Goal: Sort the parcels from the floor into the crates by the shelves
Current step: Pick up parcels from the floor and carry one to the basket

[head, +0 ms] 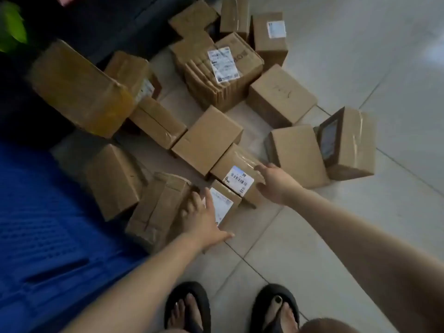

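Note:
Several brown cardboard parcels lie scattered on the tiled floor. My left hand (204,218) is spread flat, fingers apart, over a small labelled parcel (224,203) and the taped parcel (158,207) beside it. My right hand (274,182) reaches to the right edge of a taped parcel with a barcode label (236,174), fingers touching its side; no closed grasp shows. A blue plastic crate (43,231) stands at the lower left.
A larger yellow-taped parcel (81,90) lies at the left. A stack of flat cartons with a white label (221,70) sits at the back. My feet in black sandals (230,308) stand on the tiled floor (360,68), close to the nearest parcels.

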